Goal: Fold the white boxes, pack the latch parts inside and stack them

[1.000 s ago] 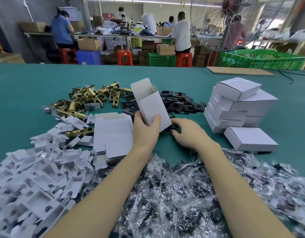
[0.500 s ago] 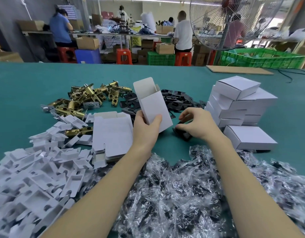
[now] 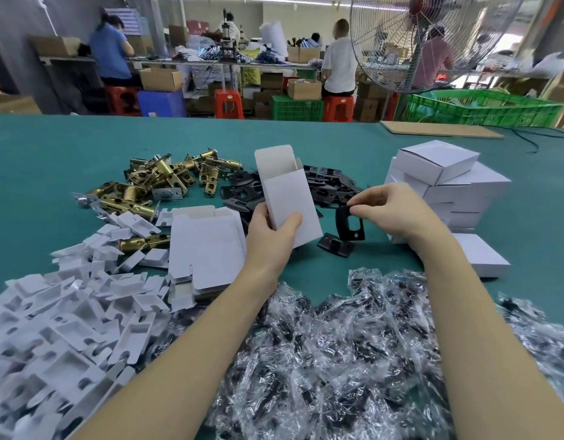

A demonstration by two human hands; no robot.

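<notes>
My left hand [image 3: 272, 231] grips a folded white box [image 3: 288, 198] by its lower end, tilted, with the top flap standing open. My right hand [image 3: 393, 209] pinches a black latch plate [image 3: 348, 225] by its top edge, lifted just right of the box. Another black plate [image 3: 336, 246] lies on the table below it. Behind the box sits a pile of black plates [image 3: 328, 185]. Brass latch bolts [image 3: 166, 182] are heaped at the back left. A stack of closed white boxes [image 3: 445, 185] stands at the right.
Flat unfolded box blanks [image 3: 207, 249] lie left of my left hand. White plastic inserts [image 3: 61, 315] cover the near left of the green table [image 3: 52, 147]. Clear bags of black parts [image 3: 337, 344] fill the near edge. A single closed box [image 3: 480, 258] lies at the right.
My right hand picked a black plate off the table and raised it beside the box. The left hand kept holding the open box almost still.
</notes>
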